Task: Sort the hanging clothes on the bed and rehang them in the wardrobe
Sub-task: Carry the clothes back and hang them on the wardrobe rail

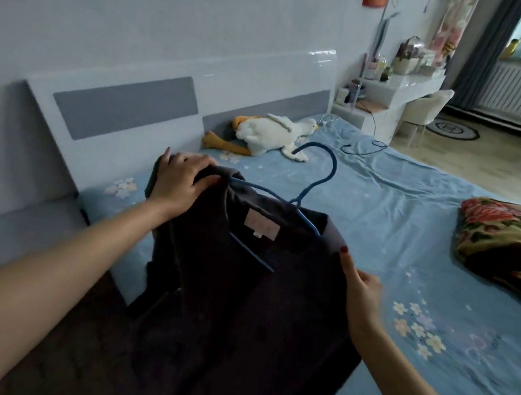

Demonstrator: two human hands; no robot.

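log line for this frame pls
left hand: grips dark jacket shoulder | right hand: holds other shoulder | blue hanger: inside jacket | over bed

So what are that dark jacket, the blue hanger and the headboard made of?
Dark jacket: thick matte woven cloth, perhaps wool; it drapes heavily without shine.
Blue hanger: thin, smoothly bent rod, probably coated wire or plastic.
Headboard: glossy white panel, likely lacquered board, showing bright reflections, with matte grey insets.

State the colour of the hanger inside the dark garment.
Blue; the hanger shows clearly in the head view, its hook rising above the dark garment.
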